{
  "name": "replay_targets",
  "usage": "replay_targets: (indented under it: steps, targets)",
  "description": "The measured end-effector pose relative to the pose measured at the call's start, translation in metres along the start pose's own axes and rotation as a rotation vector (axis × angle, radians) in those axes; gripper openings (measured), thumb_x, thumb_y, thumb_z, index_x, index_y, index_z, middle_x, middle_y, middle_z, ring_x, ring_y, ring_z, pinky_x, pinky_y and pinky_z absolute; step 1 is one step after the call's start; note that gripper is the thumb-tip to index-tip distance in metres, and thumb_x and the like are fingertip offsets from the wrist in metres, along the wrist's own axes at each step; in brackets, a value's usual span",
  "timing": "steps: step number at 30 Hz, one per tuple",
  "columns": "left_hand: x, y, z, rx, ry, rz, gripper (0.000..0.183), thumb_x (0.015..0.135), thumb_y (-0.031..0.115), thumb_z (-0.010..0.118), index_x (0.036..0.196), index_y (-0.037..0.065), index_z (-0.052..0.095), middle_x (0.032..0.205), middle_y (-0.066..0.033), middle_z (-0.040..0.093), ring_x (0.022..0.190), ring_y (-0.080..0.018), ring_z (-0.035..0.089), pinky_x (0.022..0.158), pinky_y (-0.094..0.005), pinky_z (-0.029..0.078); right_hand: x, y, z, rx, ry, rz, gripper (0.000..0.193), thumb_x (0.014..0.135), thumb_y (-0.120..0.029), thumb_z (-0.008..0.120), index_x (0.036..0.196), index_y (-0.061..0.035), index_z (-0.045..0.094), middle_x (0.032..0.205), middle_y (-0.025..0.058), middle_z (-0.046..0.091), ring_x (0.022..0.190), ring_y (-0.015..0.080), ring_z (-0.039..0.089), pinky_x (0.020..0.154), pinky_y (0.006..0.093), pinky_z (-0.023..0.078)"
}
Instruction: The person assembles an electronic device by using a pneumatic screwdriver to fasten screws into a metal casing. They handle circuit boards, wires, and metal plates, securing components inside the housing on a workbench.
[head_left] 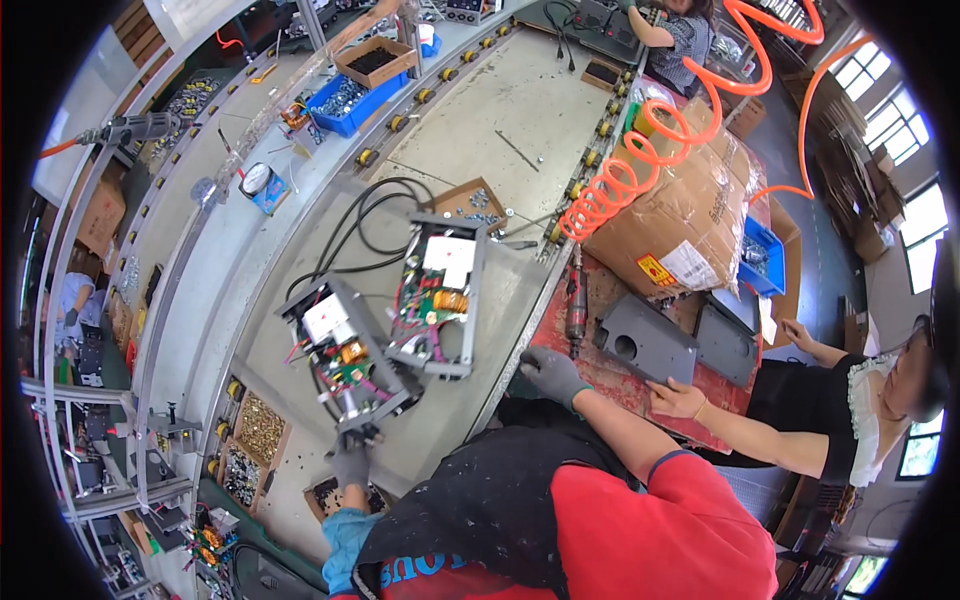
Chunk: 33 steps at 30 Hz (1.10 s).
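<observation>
Two open grey metal device housings lie side by side on the work surface. The left housing (345, 345) and the right housing (438, 290) both show green circuit boards, copper coils, coloured wires and white labels. My left hand (350, 464), in a grey glove, is at the near end of the left housing. Its fingers are closed around something small and dark, blurred beyond naming. My right hand (552, 376), also gloved, is curled shut by the surface's right edge, apart from both housings. Black cables (350, 235) loop behind the left housing.
A cardboard tray of screws (475, 203) lies behind the housings; boxes of small parts (262, 425) stand at left. On the red bench are a power screwdriver (576, 305), grey panels (640, 340) and a big carton (670, 200). A co-worker's hand (678, 399) touches a panel. Orange hoses (610, 190) hang above.
</observation>
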<state>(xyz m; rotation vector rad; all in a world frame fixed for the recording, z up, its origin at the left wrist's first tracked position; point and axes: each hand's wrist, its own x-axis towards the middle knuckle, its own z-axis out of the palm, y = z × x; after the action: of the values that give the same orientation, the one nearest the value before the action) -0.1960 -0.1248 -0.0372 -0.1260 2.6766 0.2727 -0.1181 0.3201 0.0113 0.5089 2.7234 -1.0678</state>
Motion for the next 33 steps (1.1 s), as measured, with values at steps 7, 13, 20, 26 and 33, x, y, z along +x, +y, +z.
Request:
replay_targets:
  steps: [7,13,20,26,33]
  targets:
    - [0.053,0.180,-0.013,-0.491,-0.065,0.007,0.060,0.080,0.038,0.059,0.133,0.014,0.047,0.124,-0.0269,0.052,0.115,-0.0417,0.050,0.098,-0.0437,0.040,0.009,-0.002,-0.018,0.079,-0.017,-0.044,0.032,0.085,-0.030,0.052,0.106,-0.0070,0.062,0.103,0.0154,0.064,0.094,0.0330,0.061,0.083,0.0408,0.048]
    - [0.069,0.266,-0.039,-0.626,0.031,0.556,0.050,0.082,0.021,0.060,0.129,0.007,0.050,0.116,-0.0230,0.057,0.106,-0.0350,0.057,0.090,-0.0373,0.046,0.034,-0.017,-0.021,0.102,-0.106,-0.099,0.030,0.086,-0.027,0.053,0.106,-0.0071,0.062,0.101,0.0159,0.064,0.092,0.0329,0.062,0.081,0.0389,0.049]
    - [0.019,0.183,-0.013,-0.841,-0.038,0.164,0.043,0.086,0.028,0.058,0.124,0.009,0.056,0.114,-0.0162,0.059,0.094,-0.0274,0.061,0.086,-0.0367,0.048,0.062,-0.040,0.016,0.087,-0.310,-0.351,0.028,0.085,-0.019,0.058,0.107,-0.0035,0.062,0.101,0.0161,0.065,0.093,0.0292,0.063,0.083,0.0361,0.049]
    - [-0.110,0.025,-0.003,-0.771,0.315,-0.415,0.035,0.087,0.030,0.054,0.114,0.008,0.060,0.110,-0.0165,0.061,0.100,-0.0318,0.060,0.089,-0.0400,0.046,0.071,-0.072,0.082,0.070,-0.697,-0.529,0.024,0.085,-0.018,0.059,0.102,-0.0018,0.061,0.085,0.0115,0.064,0.074,0.0203,0.060,0.069,0.0325,0.048]
    - [-0.268,-0.130,0.074,-0.893,0.763,-1.067,0.038,0.082,0.028,0.056,0.115,0.010,0.062,0.105,-0.0173,0.065,0.101,-0.0322,0.061,0.089,-0.0382,0.048,0.023,-0.210,0.169,-0.333,-1.079,-0.817,0.027,0.084,-0.022,0.060,0.104,-0.0043,0.063,0.101,0.0136,0.066,0.090,0.0277,0.064,0.079,0.0361,0.050]
